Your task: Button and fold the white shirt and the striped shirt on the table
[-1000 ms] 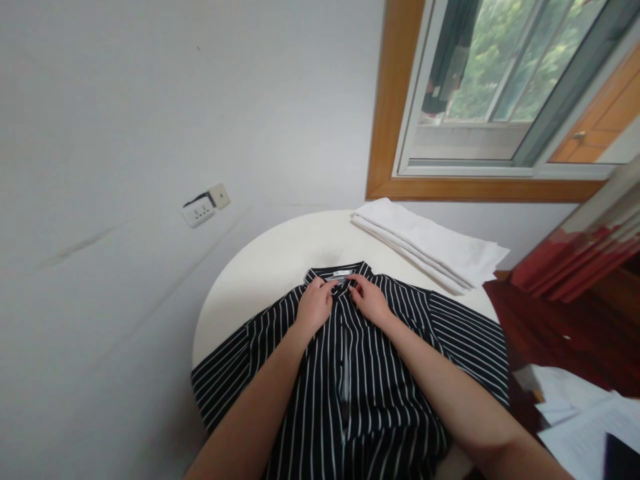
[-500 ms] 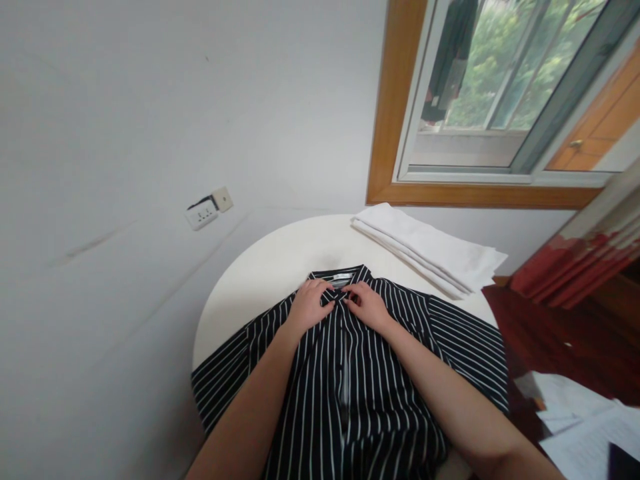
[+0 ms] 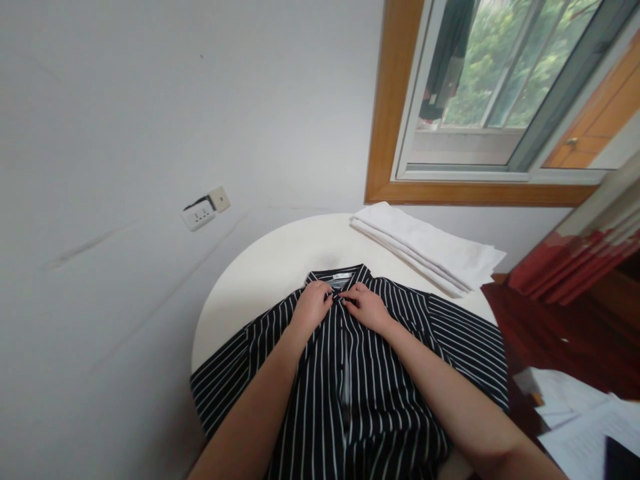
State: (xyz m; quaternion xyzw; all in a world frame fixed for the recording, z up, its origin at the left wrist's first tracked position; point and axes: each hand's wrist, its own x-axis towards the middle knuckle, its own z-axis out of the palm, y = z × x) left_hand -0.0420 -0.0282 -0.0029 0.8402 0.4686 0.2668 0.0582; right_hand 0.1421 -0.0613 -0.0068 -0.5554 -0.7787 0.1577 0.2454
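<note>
A black shirt with white stripes (image 3: 375, 393) lies front up on a round white table (image 3: 225, 300), its collar toward the wall and its sleeves spread to both sides. My left hand (image 3: 313, 307) is at the left side of the collar, fingers closed on the cloth near the top of the front opening. Opposite it, my right hand (image 3: 367, 307) pinches the right side of the collar, its fingertips close to the left ones. A button at that spot is too small to make out. Lower down, the front edges lie slightly apart.
Folded white cloth (image 3: 425, 247) lies at the table's back right edge. A wall socket (image 3: 199, 215) is on the wall at left. The wood-framed window (image 3: 475, 193) is behind, with a red and cream curtain (image 3: 565, 260) at right. Papers (image 3: 580, 420) lie at lower right.
My left hand has shifted slightly and its fingers have drawn in at the collar. The right hand stays nearly in place. The shirt lies as before.
</note>
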